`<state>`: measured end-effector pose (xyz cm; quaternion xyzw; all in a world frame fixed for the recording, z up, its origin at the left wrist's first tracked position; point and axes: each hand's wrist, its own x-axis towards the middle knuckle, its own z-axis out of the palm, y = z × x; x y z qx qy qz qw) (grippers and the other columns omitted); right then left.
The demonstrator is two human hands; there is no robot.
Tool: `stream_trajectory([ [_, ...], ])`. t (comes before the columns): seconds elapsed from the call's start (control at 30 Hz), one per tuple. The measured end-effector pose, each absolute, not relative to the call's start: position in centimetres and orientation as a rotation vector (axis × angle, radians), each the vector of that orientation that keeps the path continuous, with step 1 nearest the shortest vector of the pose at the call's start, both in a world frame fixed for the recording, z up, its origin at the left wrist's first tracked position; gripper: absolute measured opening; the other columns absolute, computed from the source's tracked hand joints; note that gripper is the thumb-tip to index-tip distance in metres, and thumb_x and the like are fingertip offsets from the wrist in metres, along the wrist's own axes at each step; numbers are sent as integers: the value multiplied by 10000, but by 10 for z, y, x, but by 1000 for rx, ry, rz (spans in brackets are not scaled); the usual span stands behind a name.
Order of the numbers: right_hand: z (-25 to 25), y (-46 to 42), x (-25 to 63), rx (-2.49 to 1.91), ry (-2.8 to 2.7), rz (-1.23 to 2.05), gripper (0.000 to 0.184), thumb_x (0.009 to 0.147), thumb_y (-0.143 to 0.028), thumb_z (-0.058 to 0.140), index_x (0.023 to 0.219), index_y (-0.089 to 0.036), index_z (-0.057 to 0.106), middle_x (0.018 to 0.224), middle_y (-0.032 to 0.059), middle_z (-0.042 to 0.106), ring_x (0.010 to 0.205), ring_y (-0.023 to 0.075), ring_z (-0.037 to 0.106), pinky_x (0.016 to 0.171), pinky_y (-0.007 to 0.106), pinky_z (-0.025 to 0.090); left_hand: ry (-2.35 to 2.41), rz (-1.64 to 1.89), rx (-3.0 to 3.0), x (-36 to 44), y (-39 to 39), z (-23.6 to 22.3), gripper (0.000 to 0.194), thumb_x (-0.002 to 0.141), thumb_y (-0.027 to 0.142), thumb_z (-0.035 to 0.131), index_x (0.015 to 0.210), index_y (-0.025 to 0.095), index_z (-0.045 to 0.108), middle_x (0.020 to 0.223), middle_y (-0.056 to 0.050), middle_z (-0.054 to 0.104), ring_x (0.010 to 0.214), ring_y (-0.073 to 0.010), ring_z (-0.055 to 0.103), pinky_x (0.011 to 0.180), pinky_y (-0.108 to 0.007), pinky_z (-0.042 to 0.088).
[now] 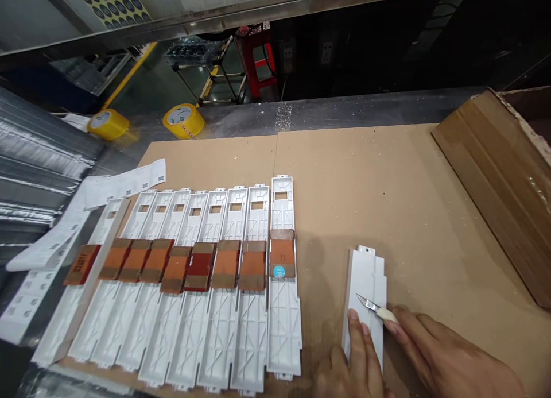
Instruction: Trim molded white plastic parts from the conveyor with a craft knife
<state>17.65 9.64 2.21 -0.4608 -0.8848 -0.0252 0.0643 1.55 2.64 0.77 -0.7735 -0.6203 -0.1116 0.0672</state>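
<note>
A white plastic panel (pixel 365 277) lies smooth side up on the cardboard sheet. My left hand (pixel 350 363) presses on its lower part, fingers stretched out flat. In my right hand (pixel 443 346) is a craft knife (pixel 383 313) with a pale handle, its pointed blade over the panel's face; whether the tip touches cannot be told. To the left, several similar white panels (pixel 284 329) lie ribbed side up in a row. Orange-brown blocks (pixel 253 266) rest across their middles, and one block bears a round blue sticker (pixel 279 271).
A cardboard box (pixel 491 174) stands at the right. Two yellow tape rolls (pixel 183 121) sit on the dark bench edge at the back. White label strips (pixel 124 182) trail on the left beside silvery wrapped material (pixel 34 157). A metal beam (pixel 206 20) crosses above.
</note>
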Motion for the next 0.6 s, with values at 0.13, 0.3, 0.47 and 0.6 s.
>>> stream_trajectory([
  [0.13, 27, 96, 173, -1381, -2688, -105, 337, 1010, -373, 255, 851, -251, 526, 580, -36, 519, 414, 135, 556, 356, 247, 399, -1880, -322, -2338, 16, 26, 8, 547, 722, 545, 621, 1072, 135, 710, 1136, -102, 704, 494, -153, 567, 316, -301, 408],
  [0.3, 33, 97, 167, -1400, -2700, -164, 314, 1016, -308, 228, 865, -248, 497, 588, -42, 521, 426, 136, 573, 367, 241, 405, -1943, -307, -2346, 19, 24, 10, 557, 673, 503, 684, 1093, 138, 702, 1147, -111, 697, 495, -165, 571, 335, -306, 440],
  [0.47, 38, 100, 163, -1412, -2714, -253, 358, 1016, -302, 197, 825, -243, 495, 563, -37, 510, 392, 141, 554, 333, 239, 372, -1984, -296, -2370, 21, 23, 11, 578, 627, 420, 717, 1124, 127, 689, 1181, -134, 673, 513, -190, 592, 347, -322, 465],
  [0.6, 43, 104, 158, -1388, -2707, -260, 397, 1011, -277, 185, 793, -241, 515, 531, -35, 503, 367, 139, 535, 323, 231, 364, -2015, -255, -2388, 22, 22, 12, 609, 575, 364, 733, 1132, 123, 688, 1194, -149, 659, 516, -216, 603, 341, -344, 471],
])
